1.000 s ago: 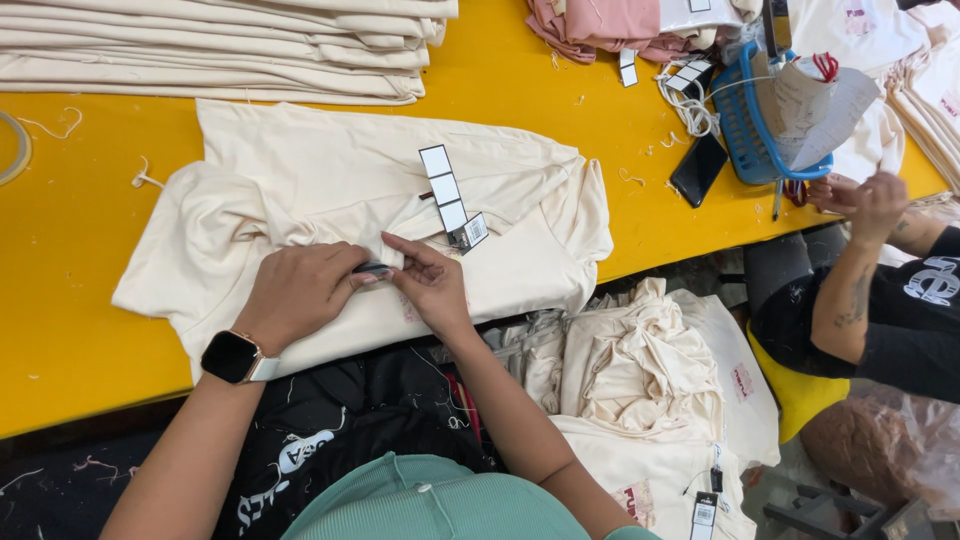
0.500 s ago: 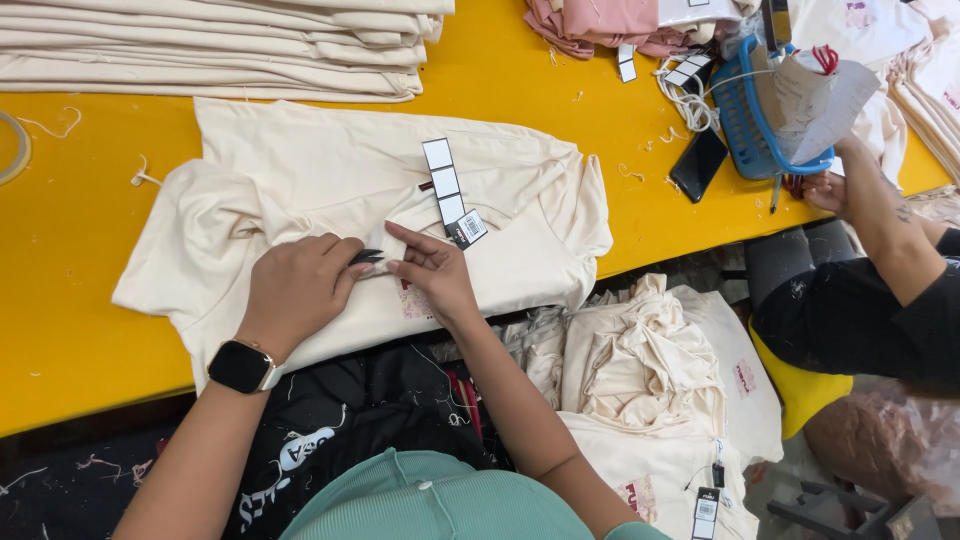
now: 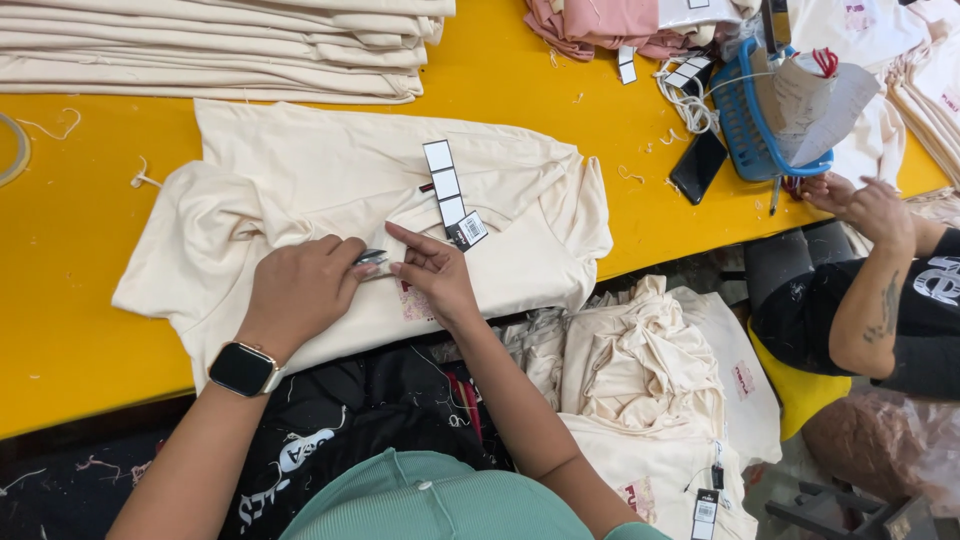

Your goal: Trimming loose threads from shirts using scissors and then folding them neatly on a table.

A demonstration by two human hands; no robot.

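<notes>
Head view: cream shirt spread flat on yellow tabletop, hang tags lying on top. Left hand curled, pinching a small metal tool against the cloth; right hand open, fingers pressing the fabric taut beside it. Folded stack behind; a co-worker's hand near blue basket.

Light: bright, even, from overhead.
Shadows: soft, short.
Glare: none.
Focus: sharp centre, slight softness and stretch at edges.
</notes>
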